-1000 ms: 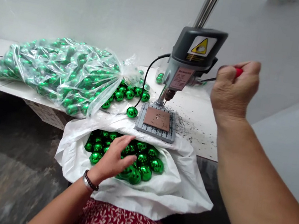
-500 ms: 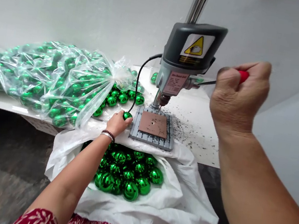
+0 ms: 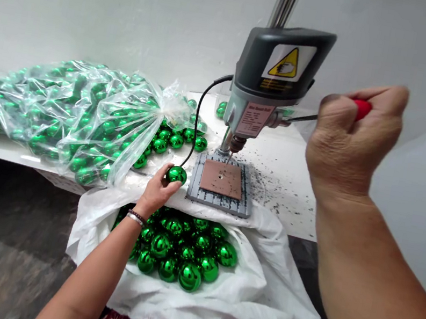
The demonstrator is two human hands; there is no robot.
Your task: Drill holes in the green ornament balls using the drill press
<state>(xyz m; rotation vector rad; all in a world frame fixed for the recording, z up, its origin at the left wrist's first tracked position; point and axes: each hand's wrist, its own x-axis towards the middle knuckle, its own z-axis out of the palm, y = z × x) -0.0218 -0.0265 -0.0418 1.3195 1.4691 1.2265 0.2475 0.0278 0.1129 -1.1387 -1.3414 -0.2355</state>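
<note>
Between the thumb and fingers of my left hand (image 3: pixel 157 191) is a shiny green ball ornament (image 3: pixel 176 175), held just left of the drill press base (image 3: pixel 195 178). My right hand (image 3: pixel 357 137) is wrapped around the red-ended feed lever (image 3: pixel 363 110) at the right side of the bench drill press (image 3: pixel 278 78). The drill bit (image 3: pixel 230 158) points down over a brown square plate (image 3: pixel 223 179) with a small hole, and nothing lies under the bit. In front of the base, a white sack (image 3: pixel 275 300) holds several green balls (image 3: pixel 189 276).
A tied clear plastic bag (image 3: pixel 62 107) full of green balls fills the left of the white table (image 3: pixel 298 212). Loose balls (image 3: pixel 176 141) sit beside its knot. A black cable (image 3: pixel 197 119) hangs from the drill head. Dark shavings (image 3: pixel 269 185) are scattered right of the base.
My left hand, still gripping the ball, has drawn back slightly toward me and left, so more of the ball shows. My right hand stays on the lever. The view has shifted a little.
</note>
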